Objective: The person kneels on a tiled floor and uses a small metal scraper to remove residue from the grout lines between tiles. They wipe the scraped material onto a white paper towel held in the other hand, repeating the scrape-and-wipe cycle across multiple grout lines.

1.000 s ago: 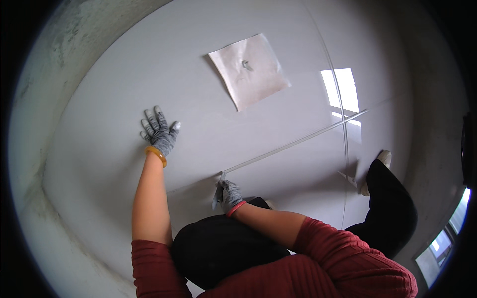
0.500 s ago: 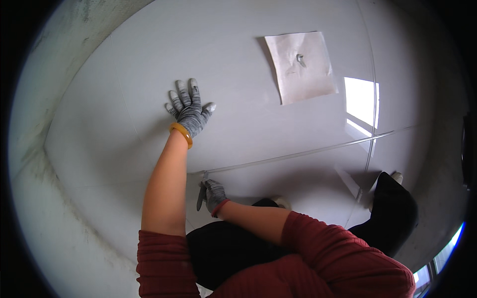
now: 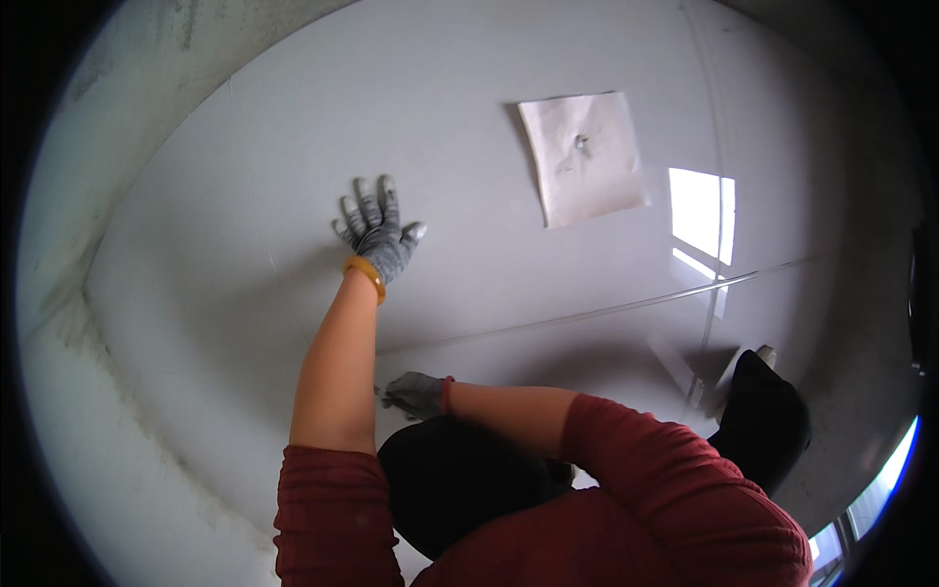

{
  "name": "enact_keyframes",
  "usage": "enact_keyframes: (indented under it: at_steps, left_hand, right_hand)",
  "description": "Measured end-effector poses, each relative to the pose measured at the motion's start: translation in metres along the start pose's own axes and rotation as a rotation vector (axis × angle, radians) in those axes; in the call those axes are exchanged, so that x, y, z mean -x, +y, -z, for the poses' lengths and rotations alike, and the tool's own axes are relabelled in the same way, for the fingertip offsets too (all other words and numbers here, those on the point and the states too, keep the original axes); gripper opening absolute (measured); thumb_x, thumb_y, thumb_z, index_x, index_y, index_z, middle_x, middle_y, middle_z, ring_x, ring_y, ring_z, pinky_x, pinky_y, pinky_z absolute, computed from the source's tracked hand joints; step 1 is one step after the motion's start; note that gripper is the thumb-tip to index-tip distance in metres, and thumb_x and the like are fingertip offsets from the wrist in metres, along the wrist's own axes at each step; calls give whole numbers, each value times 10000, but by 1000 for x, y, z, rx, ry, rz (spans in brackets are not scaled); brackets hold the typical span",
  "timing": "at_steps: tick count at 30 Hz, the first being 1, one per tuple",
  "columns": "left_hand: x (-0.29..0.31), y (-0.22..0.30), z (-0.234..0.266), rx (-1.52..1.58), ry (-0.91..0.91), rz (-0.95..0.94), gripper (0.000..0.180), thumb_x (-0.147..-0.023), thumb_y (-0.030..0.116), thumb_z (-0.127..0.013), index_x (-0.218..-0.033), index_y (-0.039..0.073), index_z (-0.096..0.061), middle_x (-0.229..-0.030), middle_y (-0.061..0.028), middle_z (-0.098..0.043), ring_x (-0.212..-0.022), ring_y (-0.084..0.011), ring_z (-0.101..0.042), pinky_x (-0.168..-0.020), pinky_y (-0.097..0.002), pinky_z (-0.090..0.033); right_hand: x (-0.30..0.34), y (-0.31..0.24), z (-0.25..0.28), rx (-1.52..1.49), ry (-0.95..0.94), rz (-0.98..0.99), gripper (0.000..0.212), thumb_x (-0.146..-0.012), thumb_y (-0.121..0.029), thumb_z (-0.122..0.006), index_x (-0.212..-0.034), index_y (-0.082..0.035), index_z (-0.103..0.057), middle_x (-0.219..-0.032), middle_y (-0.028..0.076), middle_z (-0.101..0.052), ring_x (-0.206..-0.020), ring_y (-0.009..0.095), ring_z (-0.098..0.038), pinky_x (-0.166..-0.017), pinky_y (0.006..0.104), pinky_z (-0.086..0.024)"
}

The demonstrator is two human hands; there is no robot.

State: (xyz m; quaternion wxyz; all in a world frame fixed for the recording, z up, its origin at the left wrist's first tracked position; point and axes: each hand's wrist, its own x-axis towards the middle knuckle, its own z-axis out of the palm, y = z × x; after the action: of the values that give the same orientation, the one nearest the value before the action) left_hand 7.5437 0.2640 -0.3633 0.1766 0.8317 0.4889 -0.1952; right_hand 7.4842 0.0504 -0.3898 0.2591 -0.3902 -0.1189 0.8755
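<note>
My left hand (image 3: 380, 235), in a grey striped glove with pale fingertips, lies flat on the glossy light tiled floor (image 3: 293, 186) with its fingers spread. A yellow-brown bangle circles that wrist. My right hand (image 3: 416, 393), gloved in grey with a red cuff, is low beside my left forearm, closed around a small scraper (image 3: 380, 392). Only a bit of the scraper shows; its blade is hidden or too blurred to make out. Just beyond this hand runs a tile joint (image 3: 548, 321), shinier toward its right end.
A pale square sheet (image 3: 587, 181) with a small grey lump (image 3: 581, 144) on it lies ahead to the right. A long pale strip (image 3: 673, 367) is near my black-trousered right leg (image 3: 763, 416). A stained wall (image 3: 73, 323) curves along the left.
My right hand has turned and drawn slightly back from the tile joint, with the scraper now pointing left. My left hand stays flat. The whole view has shifted a little.
</note>
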Motion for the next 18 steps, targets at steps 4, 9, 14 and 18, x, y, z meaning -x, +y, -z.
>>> enact_keyframes:
  at_steps: [4,9,14,18]
  left_hand:
    - [0,9,9,-65,-48,82,812,-871,618,-365,-1464,254,53,-1510,-151,155,-1373,-416,133,-1065,-591,42]
    - [0,5,6,69,29,104,810,-854,574,-456,-1466,284,-11,-1523,-130,103,-1383,-407,86,-1065,-603,0]
    - [4,55,15,362,550,83,613,-797,524,-595,-1273,180,-420,-1414,-141,-265,-1301,-362,-239,-1051,-567,-165]
    - [-9,165,37,386,589,-23,606,-717,635,-609,-1001,100,-591,-1174,-134,-501,-1064,-291,-493,-917,-439,-399]
  right_hand:
    - [103,-47,53,566,201,128,298,-860,-289,-543,-878,-10,-645,-711,84,-632,-678,186,-585,-685,343,-468]
    - [225,-80,83,363,658,125,297,-875,-291,-561,-913,-12,-658,-766,109,-661,-714,169,-606,-679,340,-474]
    - [311,-87,99,457,1132,379,282,-899,-268,-573,-839,-4,-650,-646,-2,-567,-623,66,-484,-587,250,-419]
    - [346,-92,120,267,1249,595,285,-890,-295,-572,-841,-29,-663,-617,9,-575,-585,81,-484,-577,261,-416]
